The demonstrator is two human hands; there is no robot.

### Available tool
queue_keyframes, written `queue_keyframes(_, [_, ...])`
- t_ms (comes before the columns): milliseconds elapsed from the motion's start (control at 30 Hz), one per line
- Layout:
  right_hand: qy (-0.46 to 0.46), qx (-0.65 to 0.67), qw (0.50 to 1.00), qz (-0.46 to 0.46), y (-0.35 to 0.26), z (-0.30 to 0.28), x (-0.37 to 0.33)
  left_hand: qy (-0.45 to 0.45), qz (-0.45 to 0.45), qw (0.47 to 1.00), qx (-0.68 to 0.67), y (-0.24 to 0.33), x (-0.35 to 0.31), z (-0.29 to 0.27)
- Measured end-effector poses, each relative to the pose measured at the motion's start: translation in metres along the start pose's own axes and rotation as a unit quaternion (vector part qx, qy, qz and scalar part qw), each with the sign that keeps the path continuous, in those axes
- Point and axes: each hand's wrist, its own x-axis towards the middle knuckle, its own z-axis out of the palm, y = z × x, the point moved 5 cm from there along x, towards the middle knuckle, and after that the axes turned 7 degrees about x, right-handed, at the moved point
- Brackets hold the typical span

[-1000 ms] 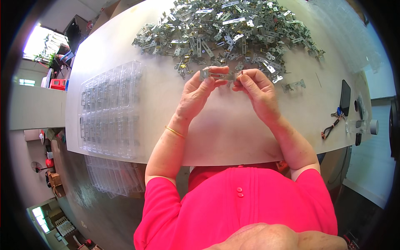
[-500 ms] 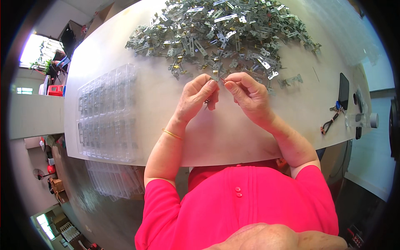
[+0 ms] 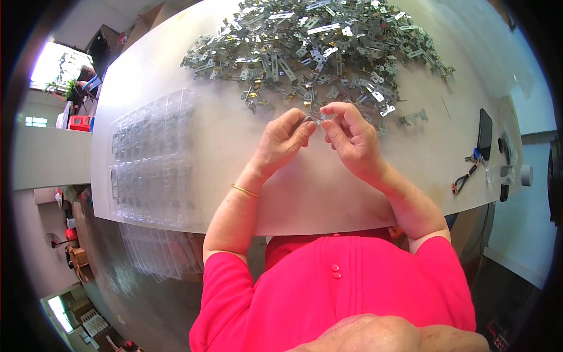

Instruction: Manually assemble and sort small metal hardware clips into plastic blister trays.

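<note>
My left hand (image 3: 284,139) pinches a small metal piece (image 3: 314,118) between thumb and fingers, just on my side of a heap of parts. Opposite it, my right hand (image 3: 355,139) is closed, thumb against fingers, at the other end of the same piece. The piece is silvery and small, and its exact kind cannot be made out. Beyond both hands spreads a large pile of metal brackets (image 3: 319,53), flat and slotted, some with brass-coloured bits. A loose bracket (image 3: 412,118) lies apart, to the right of my right hand.
Clear plastic compartment trays (image 3: 152,158) with metal parts inside lie on the white table (image 3: 281,205) at left. More clear trays (image 3: 158,252) are below the table edge. At right are a black phone (image 3: 484,134), keys with a cord (image 3: 466,176) and a clear bottle (image 3: 510,175).
My left hand has turned and its lower fingers have tucked in; the metal bit that stuck out beneath it no longer shows. My right fingertips have shifted slightly right. The pile looks unchanged.
</note>
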Motion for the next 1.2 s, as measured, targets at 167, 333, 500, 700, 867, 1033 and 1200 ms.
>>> queue_keyframes(167, [-0.02, -0.038, 0.999, -0.019, 0.002, 0.001, 0.0, 0.007, 0.06, 0.995, 0.084, -0.004, 0.001, 0.003])
queue_keyframes(333, [-0.008, -0.128, 0.986, -0.11, -0.008, -0.002, 0.003, 0.008, 0.084, 0.985, 0.148, -0.002, 0.0, 0.002])
queue_keyframes(500, [0.066, -0.041, 0.986, -0.15, -0.011, -0.011, 0.007, -0.042, -0.006, 0.997, -0.07, 0.002, 0.0, 0.012])
queue_keyframes(700, [0.039, 0.07, 0.996, 0.049, 0.009, -0.006, 0.004, -0.02, -0.075, 0.965, -0.249, -0.006, 0.002, -0.004])
queue_keyframes(867, [0.015, 0.05, 0.997, 0.054, 0.012, -0.003, 0.002, -0.026, -0.061, 0.957, -0.283, -0.005, 0.003, -0.004])
queue_keyframes(1033, [0.009, 0.046, 0.997, 0.055, 0.011, -0.002, 0.002, -0.031, -0.057, 0.961, -0.27, -0.006, 0.002, -0.003])
queue_keyframes(1200, [0.01, 0.026, 0.998, 0.06, 0.012, -0.003, 0.002, -0.04, -0.051, 0.965, -0.254, -0.006, 0.003, -0.002])
